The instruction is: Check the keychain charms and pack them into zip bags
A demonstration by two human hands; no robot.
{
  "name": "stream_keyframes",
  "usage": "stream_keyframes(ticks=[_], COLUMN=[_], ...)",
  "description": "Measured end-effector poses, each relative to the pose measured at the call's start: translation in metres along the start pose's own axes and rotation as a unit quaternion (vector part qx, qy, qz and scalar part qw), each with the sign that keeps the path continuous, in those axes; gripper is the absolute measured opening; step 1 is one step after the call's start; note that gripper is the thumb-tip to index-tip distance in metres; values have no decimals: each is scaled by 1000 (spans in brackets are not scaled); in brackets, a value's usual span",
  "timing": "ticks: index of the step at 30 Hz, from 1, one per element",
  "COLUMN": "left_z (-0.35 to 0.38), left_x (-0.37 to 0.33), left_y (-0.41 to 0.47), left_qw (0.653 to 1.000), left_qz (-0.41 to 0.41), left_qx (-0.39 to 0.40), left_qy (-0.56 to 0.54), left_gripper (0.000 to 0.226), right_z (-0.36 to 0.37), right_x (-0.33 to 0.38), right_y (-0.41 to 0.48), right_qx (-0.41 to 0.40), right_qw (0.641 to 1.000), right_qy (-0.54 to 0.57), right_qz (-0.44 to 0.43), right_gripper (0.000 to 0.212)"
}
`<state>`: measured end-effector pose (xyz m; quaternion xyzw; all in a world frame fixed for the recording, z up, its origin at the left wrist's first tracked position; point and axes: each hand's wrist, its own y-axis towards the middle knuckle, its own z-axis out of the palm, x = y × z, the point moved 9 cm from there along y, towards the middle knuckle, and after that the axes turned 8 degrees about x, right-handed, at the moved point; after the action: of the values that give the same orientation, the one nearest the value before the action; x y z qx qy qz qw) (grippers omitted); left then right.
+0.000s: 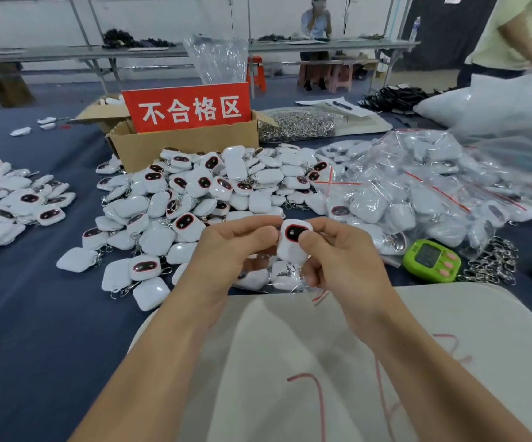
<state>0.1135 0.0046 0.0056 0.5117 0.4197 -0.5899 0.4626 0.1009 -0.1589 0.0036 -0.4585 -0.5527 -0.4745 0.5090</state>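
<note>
**A:** Hands first. Condition?

**B:** Left hand (233, 250) and right hand (344, 260) both have curled fingers and pinch one white charm (293, 242) between them. Its dark face points up, and it is raised over the blue tabletop (35, 314).

**A:** Directly below?

**B:** A clear zip bag (287, 283), just under the hands. Whether a finger holds it, I cannot tell.

**A:** Further out?

**B:** The loose charms (201, 199) are heaped beyond, with the bagged charms (417, 193) to the right. A green timer (430, 258) sits near the right hand. A cardboard box (188, 145) stands behind the heap.
</note>
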Motion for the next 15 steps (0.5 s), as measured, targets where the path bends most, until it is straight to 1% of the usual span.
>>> stream_keyframes(ticks=[4, 8, 11, 13, 15], left_z=[6, 10, 13, 13, 15], left_x=[-1, -1, -1, 0, -3], left_y=[-1, -1, 0, 0, -1], left_qw=[999, 998, 998, 999, 998], left_qz=[2, 5, 9, 11, 23], left_qx=[19, 39, 43, 36, 28], left_qy=[37, 46, 43, 33, 41], left_gripper=[19, 22, 24, 31, 29], right_z=[1, -2, -4, -4, -3], right_x=[5, 4, 6, 8, 11], right_y=[-1, -2, -4, -4, -4], right_qx=[10, 5, -1, -4, 2], right_qw=[1000, 1000, 999, 999, 1000], right_qy=[-20, 20, 43, 33, 24], right_qz=[-10, 15, 16, 8, -3], right_gripper=[13, 17, 16, 15, 14])
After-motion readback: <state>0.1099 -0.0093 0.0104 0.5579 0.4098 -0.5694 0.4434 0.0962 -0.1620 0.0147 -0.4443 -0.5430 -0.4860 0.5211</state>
